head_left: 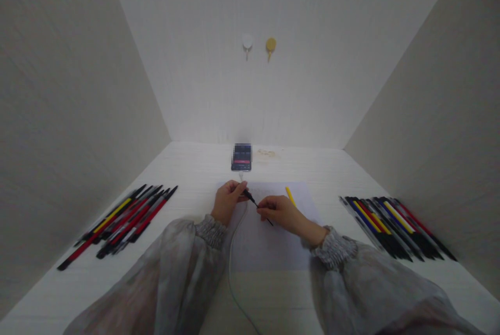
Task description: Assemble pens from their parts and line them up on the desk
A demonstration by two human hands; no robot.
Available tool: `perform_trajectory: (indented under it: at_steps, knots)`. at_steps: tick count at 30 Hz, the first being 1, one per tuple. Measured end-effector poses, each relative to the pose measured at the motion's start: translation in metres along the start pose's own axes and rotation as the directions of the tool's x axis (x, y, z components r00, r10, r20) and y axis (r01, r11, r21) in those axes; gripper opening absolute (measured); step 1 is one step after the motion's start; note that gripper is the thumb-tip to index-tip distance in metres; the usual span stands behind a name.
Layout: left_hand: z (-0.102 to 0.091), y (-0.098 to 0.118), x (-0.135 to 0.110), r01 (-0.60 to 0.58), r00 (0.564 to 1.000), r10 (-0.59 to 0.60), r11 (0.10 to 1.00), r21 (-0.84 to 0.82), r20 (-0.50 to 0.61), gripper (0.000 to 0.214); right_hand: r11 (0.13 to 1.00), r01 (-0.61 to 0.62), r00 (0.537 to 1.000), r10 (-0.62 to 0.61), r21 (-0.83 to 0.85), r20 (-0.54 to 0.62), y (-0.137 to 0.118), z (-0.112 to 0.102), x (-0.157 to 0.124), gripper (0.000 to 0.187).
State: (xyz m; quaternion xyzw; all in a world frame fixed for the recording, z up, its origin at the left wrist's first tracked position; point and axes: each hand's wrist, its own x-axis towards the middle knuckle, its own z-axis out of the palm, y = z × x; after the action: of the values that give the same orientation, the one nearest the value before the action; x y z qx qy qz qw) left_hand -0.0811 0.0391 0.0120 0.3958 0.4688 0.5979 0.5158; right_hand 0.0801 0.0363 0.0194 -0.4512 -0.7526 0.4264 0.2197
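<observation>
My left hand point(227, 200) is closed, its thumb and finger pinching a short black pen part point(248, 195) whose tapered end points down to the right. A thin dark pen refill point(270, 222) runs on from that tip, and my right hand point(283, 212) pinches it between thumb and fingers. Both hands are above a sheet of white paper point(269, 254). A yellow pen barrel point(290, 195) lies on the paper just beyond my right hand, partly hidden by it. Whether the refill sits inside the black part I cannot tell.
Pens in several colours lie in a left pile point(128, 218) and a right row point(394, 225). A phone point(242, 158) stands near the back wall, and its white cable point(230, 264) runs toward me past my left hand. Two hooks, white point(247, 42) and yellow point(271, 44), hang on the wall.
</observation>
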Motion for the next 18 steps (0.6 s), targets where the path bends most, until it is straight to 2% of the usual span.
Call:
perform_trajectory:
  at_steps: [2, 6, 9, 11, 14, 18]
  knots:
    - [-0.002, -0.001, 0.003, -0.022, 0.998, 0.021, 1.0, -0.011, -0.055, 0.03, 1.0, -0.025, 0.999, 0.025, -0.009, 0.022, 0.001, -0.004, 0.0, 0.015]
    - [-0.012, -0.002, 0.011, -0.082, 0.964, 0.06, 0.994, -0.077, -0.259, 0.029, 0.993, -0.106, 0.993, 0.104, 0.047, 0.049, 0.001, -0.012, -0.002, 0.009]
    - [-0.017, -0.001, 0.013, -0.095, 0.95, 0.06, 0.99, -0.1, -0.307, 0.028, 0.982, -0.127, 0.991, 0.12, 0.14, 0.055, 0.001, -0.014, -0.003, 0.008]
    - [-0.016, 0.0, 0.012, -0.073, 0.966, 0.054, 0.995, -0.068, -0.251, 0.027, 0.966, -0.134, 0.99, 0.12, 0.219, 0.078, 0.001, -0.014, -0.002, 0.011]
    - [-0.009, 0.002, 0.006, -0.034, 0.996, 0.034, 0.999, -0.003, -0.081, 0.027, 0.923, -0.146, 0.987, 0.113, 0.356, 0.112, 0.002, -0.012, -0.001, 0.016]
    - [0.002, 0.006, -0.005, 0.026, 0.985, -0.039, 0.996, 0.081, 0.166, 0.032, 0.863, -0.146, 0.984, 0.078, 0.484, 0.158, -0.001, -0.009, -0.001, 0.021]
